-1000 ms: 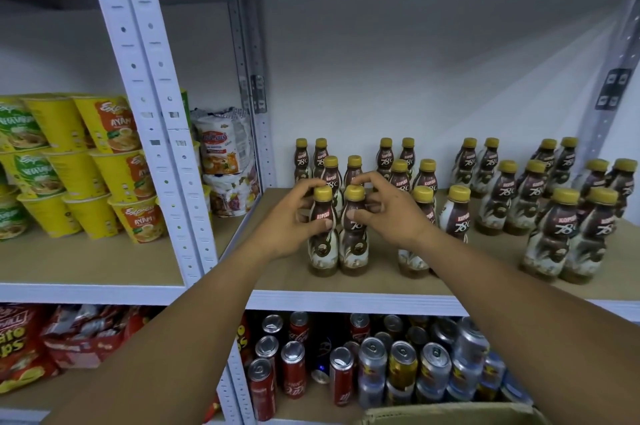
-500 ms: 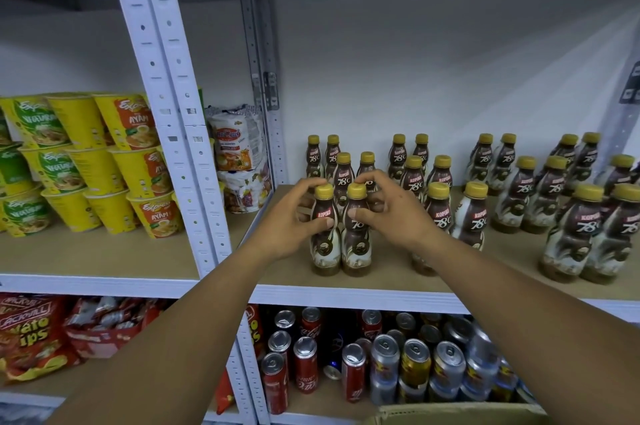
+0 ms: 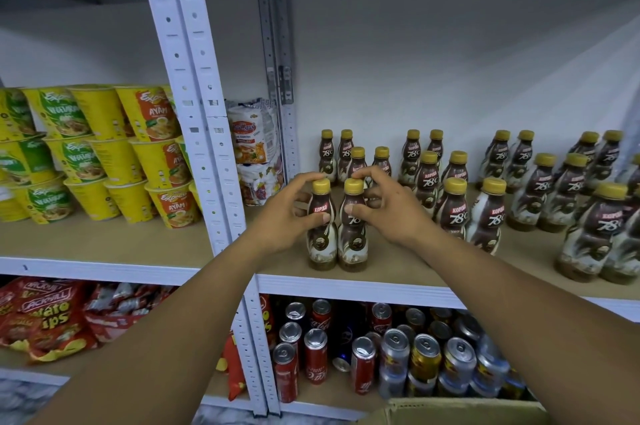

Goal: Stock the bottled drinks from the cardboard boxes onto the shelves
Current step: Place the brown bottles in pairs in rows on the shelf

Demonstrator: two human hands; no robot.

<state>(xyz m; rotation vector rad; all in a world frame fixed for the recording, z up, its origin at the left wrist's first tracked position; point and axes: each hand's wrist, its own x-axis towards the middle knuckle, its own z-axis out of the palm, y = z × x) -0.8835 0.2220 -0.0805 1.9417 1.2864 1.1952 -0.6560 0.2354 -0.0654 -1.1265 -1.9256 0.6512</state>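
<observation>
Two brown coffee bottles with yellow caps stand upright side by side at the front of the wooden shelf (image 3: 398,268). My left hand (image 3: 280,216) holds the left bottle (image 3: 321,241), thumb on its label and fingers curled around its neck. My right hand (image 3: 391,210) holds the right bottle (image 3: 353,241) the same way from the right. Several more of the same bottles (image 3: 485,178) stand in paired rows behind and to the right. The top edge of a cardboard box (image 3: 460,412) shows at the bottom.
A white perforated upright (image 3: 201,119) divides the shelving. Left of it are stacked yellow noodle cups (image 3: 104,154) and noodle packets (image 3: 256,151). Below are drink cans (image 3: 398,352) and red chip bags (image 3: 48,320).
Both hands stay on the two front bottles, which remain standing in the same spot. My head has moved closer and shifted the view left.
</observation>
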